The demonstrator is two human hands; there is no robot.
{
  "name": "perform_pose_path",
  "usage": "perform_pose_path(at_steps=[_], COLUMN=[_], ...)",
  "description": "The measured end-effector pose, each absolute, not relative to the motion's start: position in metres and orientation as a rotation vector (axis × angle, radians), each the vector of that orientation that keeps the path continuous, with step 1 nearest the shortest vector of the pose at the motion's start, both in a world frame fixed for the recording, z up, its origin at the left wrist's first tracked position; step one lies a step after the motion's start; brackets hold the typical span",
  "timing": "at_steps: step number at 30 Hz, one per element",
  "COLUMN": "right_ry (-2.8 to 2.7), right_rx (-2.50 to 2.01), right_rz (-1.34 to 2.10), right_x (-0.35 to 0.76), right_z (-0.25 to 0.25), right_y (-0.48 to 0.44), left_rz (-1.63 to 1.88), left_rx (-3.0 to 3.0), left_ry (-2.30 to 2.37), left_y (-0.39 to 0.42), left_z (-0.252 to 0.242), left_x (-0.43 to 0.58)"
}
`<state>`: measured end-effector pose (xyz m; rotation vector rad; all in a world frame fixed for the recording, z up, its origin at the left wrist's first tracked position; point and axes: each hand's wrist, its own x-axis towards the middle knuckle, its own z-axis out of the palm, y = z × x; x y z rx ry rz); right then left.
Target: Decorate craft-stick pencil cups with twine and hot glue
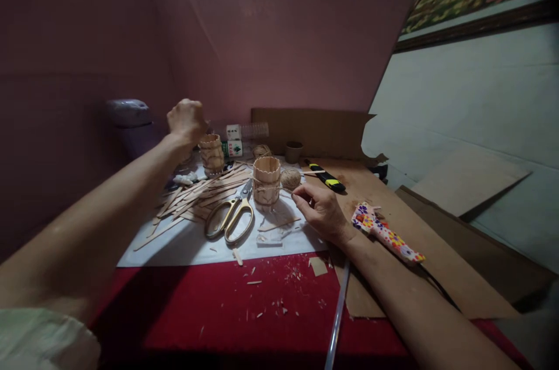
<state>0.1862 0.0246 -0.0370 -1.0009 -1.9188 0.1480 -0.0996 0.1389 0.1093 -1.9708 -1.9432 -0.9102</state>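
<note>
A wooden-stick cup (266, 186) with a scalloped rim stands upright on the white sheet, twine around its middle. A short stretch of twine (286, 190) runs from it to my right hand (321, 210), whose thumb and fingers are pinched on it. Behind the cup, by that hand, sits a ball of twine (290, 178). My left hand (187, 120) is raised in a closed fist near a second stick cup (212, 154); what it grips, if anything, I cannot make out. Gold-handled scissors (233, 215) lie just left of the nearer cup, their blades pointing toward it.
Loose wooden sticks (196, 198) are piled at left. At right, a flower-patterned glue gun (386, 232) and a yellow-black utility knife (325, 176) lie on cardboard (393, 277). Plastic bottles (247, 131) lie at the back. A clear glue stick (338, 317) and scraps lie in front.
</note>
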Motion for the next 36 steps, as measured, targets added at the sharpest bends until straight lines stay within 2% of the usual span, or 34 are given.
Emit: perform_pose_path(at_steps=[4, 8, 11, 16, 21, 26, 31, 36], right_ry=[-1.921, -1.902, -1.884, -1.878, -1.885, -1.817, -1.721, -1.668], right_rx=[-0.975, -0.974, -0.961, -0.945, -0.962, -1.016, -1.072, -1.095], right_rz=[0.120, 0.107, 0.084, 0.079, 0.060, 0.029, 0.023, 0.020], right_x=[0.186, 0.185, 0.186, 0.186, 0.187, 0.189, 0.190, 0.191], right_z=[-0.036, -0.035, -0.035, -0.034, -0.034, -0.035, -0.036, -0.037], right_y=[0.024, 0.023, 0.023, 0.022, 0.023, 0.027, 0.031, 0.032], left_rz=[-1.087, -0.974, -0.927, -1.011, -1.046, -1.334, -1.124, -1.213], left_rx=[-1.937, -2.284, -2.353, -2.198, -2.289, -2.200, -2.323, -2.521], left_ry=[-1.646, -1.192, -1.020, -0.933, -0.890, -0.988, -1.046, -0.967], left_y=[0.094, 0.047, 0.025, 0.017, 0.027, 0.042, 0.060, 0.079], left_z=[0.087, 0.048, 0.025, 0.013, 0.007, 0.010, 0.016, 0.012], left_x=[-0.045, -0.003, 0.005, -0.004, -0.011, -0.022, -0.034, -0.038])
